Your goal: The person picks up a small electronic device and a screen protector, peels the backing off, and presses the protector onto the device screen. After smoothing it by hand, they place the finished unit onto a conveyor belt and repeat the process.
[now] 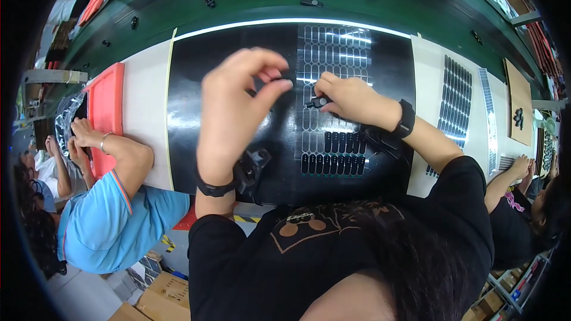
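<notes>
My left hand [235,104] is raised over the black mat [238,41], left of a clear sheet. Its thumb and index finger curl toward each other in a pinch. Whatever lies between them is too dark to make out against the mat. A small black device [318,103] with a round end is gripped in my right hand [351,98], above the middle of the sheet. The clear sheet [333,47] is marked with oval outlines. Black oval stickers [333,163] fill its lower rows, nearest to me.
Beyond the mat runs a green conveyor belt [256,9] carrying several small black devices [311,2]. Another sheet of dark ovals [455,95] lies right. To the left stands a red tray [107,101], where a person in blue [113,220] works. Another person's hands [522,166] show far right.
</notes>
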`<state>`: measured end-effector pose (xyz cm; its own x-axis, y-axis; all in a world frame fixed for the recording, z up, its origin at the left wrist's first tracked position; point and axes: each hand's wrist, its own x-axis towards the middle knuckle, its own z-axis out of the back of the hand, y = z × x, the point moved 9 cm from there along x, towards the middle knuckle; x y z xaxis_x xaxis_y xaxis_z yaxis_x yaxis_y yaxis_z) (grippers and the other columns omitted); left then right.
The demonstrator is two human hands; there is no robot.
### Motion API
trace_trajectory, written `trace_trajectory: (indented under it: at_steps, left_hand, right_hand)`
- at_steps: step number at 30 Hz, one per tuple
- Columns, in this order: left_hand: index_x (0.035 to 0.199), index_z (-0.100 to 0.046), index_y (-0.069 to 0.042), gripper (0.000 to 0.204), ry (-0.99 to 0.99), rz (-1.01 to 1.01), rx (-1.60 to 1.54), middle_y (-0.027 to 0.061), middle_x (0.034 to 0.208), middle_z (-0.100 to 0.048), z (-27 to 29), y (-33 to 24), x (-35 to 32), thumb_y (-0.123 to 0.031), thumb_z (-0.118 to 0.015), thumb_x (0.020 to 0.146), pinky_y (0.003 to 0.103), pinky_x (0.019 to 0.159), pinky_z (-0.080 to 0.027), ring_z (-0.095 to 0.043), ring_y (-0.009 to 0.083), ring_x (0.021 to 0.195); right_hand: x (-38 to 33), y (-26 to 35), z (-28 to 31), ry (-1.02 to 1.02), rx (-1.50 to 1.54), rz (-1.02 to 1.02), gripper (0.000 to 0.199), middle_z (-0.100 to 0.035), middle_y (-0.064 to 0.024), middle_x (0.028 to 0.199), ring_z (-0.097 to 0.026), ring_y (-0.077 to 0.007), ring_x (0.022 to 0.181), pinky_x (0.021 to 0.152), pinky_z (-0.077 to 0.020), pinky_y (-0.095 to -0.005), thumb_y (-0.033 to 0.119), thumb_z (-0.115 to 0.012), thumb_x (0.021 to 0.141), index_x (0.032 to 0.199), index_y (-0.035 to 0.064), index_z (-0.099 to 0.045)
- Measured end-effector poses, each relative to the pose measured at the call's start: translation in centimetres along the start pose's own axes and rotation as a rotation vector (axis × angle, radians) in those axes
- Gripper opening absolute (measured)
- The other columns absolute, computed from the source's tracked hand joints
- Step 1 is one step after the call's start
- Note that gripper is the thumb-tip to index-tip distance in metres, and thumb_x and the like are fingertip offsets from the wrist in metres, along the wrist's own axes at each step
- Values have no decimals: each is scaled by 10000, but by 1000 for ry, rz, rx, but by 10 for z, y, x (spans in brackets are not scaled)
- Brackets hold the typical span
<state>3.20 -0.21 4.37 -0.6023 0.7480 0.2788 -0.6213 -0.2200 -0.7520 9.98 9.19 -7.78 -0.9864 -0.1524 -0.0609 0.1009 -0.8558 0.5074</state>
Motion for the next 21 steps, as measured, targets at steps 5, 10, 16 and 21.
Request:
trace_trajectory:
  at_steps: [5, 10, 16, 21]
  left_hand:
    - [914, -581, -70, 342, -208, -41, -160, 13, 717, -567, 41, -16, 21, 37, -650, 596, 174, 544, -381, -526, 64, 643]
    - [1039, -487, 47, 404, -193, -64, -395, 61, 761, -545, 35, -22, 36, 111, -594, 655, 168, 658, -414, -517, 88, 717]
    - [1042, -472, 53, 421, -260, -26, -621, 72, 750, -554, 32, -19, 36, 141, -579, 645, 181, 647, -434, -545, 104, 677]
    - [1034, -473, 51, 421, -253, -17, -755, 68, 728, -555, 18, -19, 43, 146, -580, 637, 175, 628, -435, -553, 109, 660]
  right_hand:
    - [8, -9, 14, -130, -141, 10, 159, -501, -70, 832, -534, -221, 582, 551, -443, -296, 161, -542, 771, 875, 44, -516]
    - [15, -48, 52, -276, 590, -226, 179, -542, -60, 876, -566, -150, 623, 496, -448, -247, 111, -525, 785, 943, 30, -533]
    - [17, -27, 94, -455, 1251, -189, 217, -572, -83, 810, -591, -148, 691, 507, -476, -187, 23, -539, 752, 967, 3, -536]
    - [12, -1, 117, -489, 1152, -88, 245, -576, -84, 776, -597, -164, 666, 522, -493, -199, -34, -540, 728, 972, -11, -532]
